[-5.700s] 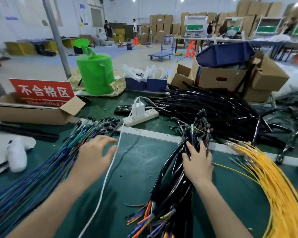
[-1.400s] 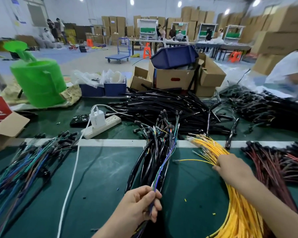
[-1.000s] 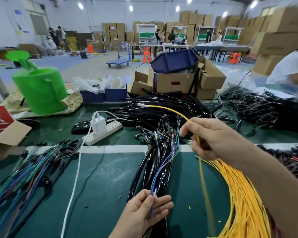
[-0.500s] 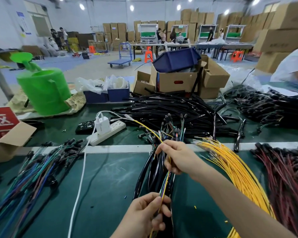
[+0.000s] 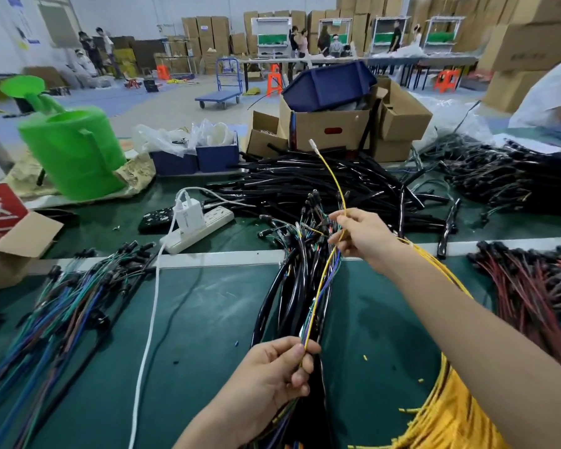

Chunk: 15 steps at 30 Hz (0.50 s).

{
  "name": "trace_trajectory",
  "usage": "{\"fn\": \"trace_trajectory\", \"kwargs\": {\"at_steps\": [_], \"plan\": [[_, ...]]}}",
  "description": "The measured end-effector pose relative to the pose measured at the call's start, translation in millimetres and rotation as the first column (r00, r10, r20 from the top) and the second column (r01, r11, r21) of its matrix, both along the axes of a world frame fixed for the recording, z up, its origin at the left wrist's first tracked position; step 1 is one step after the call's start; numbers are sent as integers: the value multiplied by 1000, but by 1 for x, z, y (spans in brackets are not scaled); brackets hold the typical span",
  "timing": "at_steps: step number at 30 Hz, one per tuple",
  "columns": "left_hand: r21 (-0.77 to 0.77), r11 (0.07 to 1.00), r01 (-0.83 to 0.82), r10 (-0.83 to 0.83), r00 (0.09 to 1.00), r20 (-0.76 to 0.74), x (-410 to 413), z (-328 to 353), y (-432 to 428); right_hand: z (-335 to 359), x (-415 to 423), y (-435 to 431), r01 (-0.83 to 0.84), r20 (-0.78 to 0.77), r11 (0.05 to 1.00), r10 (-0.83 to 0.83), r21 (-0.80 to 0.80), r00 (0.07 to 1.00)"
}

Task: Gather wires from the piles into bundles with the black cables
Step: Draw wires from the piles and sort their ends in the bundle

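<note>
Change: the yellow wire (image 5: 333, 175), which slanted low to the far left half a second ago, now runs taut between my hands.
Meaning: it has probably joined the black cables (image 5: 292, 286), but I have not laid it flat yet.
Right hand (image 5: 365, 241): pinches the wire mid-length.
Left hand (image 5: 272, 380): grips the wire's near end against the bundle.
Axis: near to far, with the tip raised and pointing far and slightly left.
</note>
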State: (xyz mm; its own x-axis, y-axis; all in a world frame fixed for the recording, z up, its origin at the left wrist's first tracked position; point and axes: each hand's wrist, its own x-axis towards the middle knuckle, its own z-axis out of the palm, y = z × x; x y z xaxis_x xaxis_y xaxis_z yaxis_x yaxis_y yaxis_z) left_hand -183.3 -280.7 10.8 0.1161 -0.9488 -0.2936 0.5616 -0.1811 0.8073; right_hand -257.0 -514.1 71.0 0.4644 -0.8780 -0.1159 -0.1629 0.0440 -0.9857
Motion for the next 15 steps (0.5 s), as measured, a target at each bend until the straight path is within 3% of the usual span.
{"fn": "trace_trajectory", "kwargs": {"at_steps": [6,9,10,12,14,15], "plan": [[-8,1000,7,-7,1000,-14,5,-7,0,-19,-22,-2,-7,-118,1000,9,14,993],[-18,1000,9,-9,1000,-6,7,-15,-3,-29,-64,-19,94,-275,989,-122,-113,954],[-21,1000,9,-10,1000,-8,7,-16,-3,-32,-82,-26,133,-381,964,-215,-231,899],[-22,1000,7,-7,1000,-6,6,-19,-5,-37,-124,-36,116,-607,856,-446,-504,657],[-18,1000,-4,5,1000,4,4,-20,-6,-46,-163,-41,34,-696,775,-585,-631,417],[-16,1000,-9,9,1000,4,3,-21,-8,-51,-179,-42,5,-714,763,-607,-647,349]]}}
